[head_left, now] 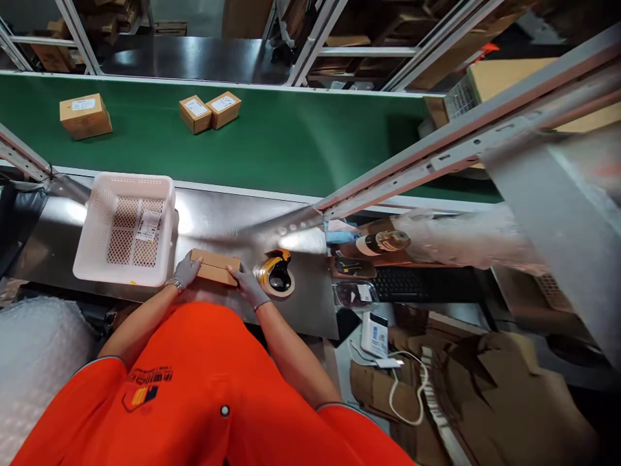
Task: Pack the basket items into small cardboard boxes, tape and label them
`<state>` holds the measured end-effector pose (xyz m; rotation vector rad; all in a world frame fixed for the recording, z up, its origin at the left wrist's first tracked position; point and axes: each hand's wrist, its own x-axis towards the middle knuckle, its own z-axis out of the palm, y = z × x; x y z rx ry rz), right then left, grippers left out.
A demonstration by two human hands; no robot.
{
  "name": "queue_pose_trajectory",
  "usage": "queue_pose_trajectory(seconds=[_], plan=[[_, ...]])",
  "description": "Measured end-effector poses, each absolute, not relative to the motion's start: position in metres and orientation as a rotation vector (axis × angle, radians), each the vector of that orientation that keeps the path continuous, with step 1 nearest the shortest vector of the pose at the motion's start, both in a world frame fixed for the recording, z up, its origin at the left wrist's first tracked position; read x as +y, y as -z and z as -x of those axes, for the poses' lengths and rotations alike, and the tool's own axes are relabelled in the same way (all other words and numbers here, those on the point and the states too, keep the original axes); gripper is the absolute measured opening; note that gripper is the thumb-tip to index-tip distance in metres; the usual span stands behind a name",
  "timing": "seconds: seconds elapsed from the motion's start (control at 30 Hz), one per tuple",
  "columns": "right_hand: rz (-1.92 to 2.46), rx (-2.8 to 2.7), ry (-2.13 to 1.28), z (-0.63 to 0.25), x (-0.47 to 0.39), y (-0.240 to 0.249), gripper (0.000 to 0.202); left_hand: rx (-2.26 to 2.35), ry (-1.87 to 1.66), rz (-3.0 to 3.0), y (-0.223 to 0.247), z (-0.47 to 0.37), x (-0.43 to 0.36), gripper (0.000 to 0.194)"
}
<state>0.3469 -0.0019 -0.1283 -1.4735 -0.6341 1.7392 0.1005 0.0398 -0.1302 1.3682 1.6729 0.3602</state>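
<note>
A small brown cardboard box [215, 267] is held level between my two gloved hands, over the metal bench [220, 217]. My left hand [187, 272] grips its left end, thumb on top. At the other end, my right hand [248, 286] has its thumb and fingers closed on the box's right side. Just right of that hand lies a tape dispenser [279, 275] with a tape roll. Left of the box stands a white plastic basket [169, 194] with a printed label inside. The undersides of the box and some fingertips are hidden.
Beyond the bench runs a green conveyor belt [291, 142] carrying several labelled cartons [87, 116]. A slanted metal post [412, 171] crosses the right side. A keyboard [400, 283], a bottle [383, 242] and a cabled white device [374, 333] lie right. Bubble wrap [43, 369] bulges at lower left.
</note>
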Motion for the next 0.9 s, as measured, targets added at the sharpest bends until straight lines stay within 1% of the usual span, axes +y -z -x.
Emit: queue_pose_trajectory(seconds=[0.1,0.17,0.3,0.37,0.4,0.5,0.53,0.6,0.63,0.7,0.77,0.83,0.9], plan=[[1.443,-0.635,-1.734,-0.347,0.000,0.134,0.077,1.699,-0.349,-1.371,0.131,-0.102,0.041,0.067],[1.463,-0.664,-1.720,-0.349,0.002,0.139,0.080,1.720,-0.381,-1.382,0.131,-0.104,0.042,0.068],[1.680,-0.815,-1.591,-0.368,0.002,0.145,0.070,1.724,-0.492,-1.419,0.128,-0.111,0.047,0.060],[1.805,-0.866,-1.411,-0.385,-0.003,0.145,0.069,1.736,-0.530,-1.447,0.128,-0.113,0.050,0.055],[1.897,-0.896,-1.262,-0.394,-0.008,0.145,0.072,1.741,-0.542,-1.459,0.127,-0.114,0.052,0.053],[2.268,-1.066,-0.741,-0.413,-0.020,0.146,0.091,1.740,-0.536,-1.491,0.126,-0.115,0.058,0.048],[2.381,-1.133,-0.649,-0.415,-0.022,0.147,0.100,1.728,-0.517,-1.507,0.125,-0.115,0.061,0.047],[2.510,-1.248,-0.663,-0.417,-0.023,0.148,0.113,1.673,-0.476,-1.555,0.120,-0.116,0.066,0.046],[2.537,-1.284,-0.717,-0.417,-0.021,0.147,0.115,1.635,-0.462,-1.574,0.118,-0.117,0.068,0.045],[2.543,-1.270,-0.825,-0.419,-0.015,0.144,0.110,1.561,-0.441,-1.597,0.112,-0.120,0.072,0.043],[2.444,-1.139,-0.920,-0.426,-0.010,0.135,0.100,1.522,-0.433,-1.607,0.108,-0.125,0.074,0.042],[2.149,-0.944,-0.988,-0.433,-0.012,0.121,0.091,1.510,-0.430,-1.616,0.107,-0.130,0.074,0.045],[1.752,-0.769,-0.990,-0.435,-0.020,0.104,0.082,1.496,-0.425,-1.623,0.110,-0.134,0.073,0.047]])
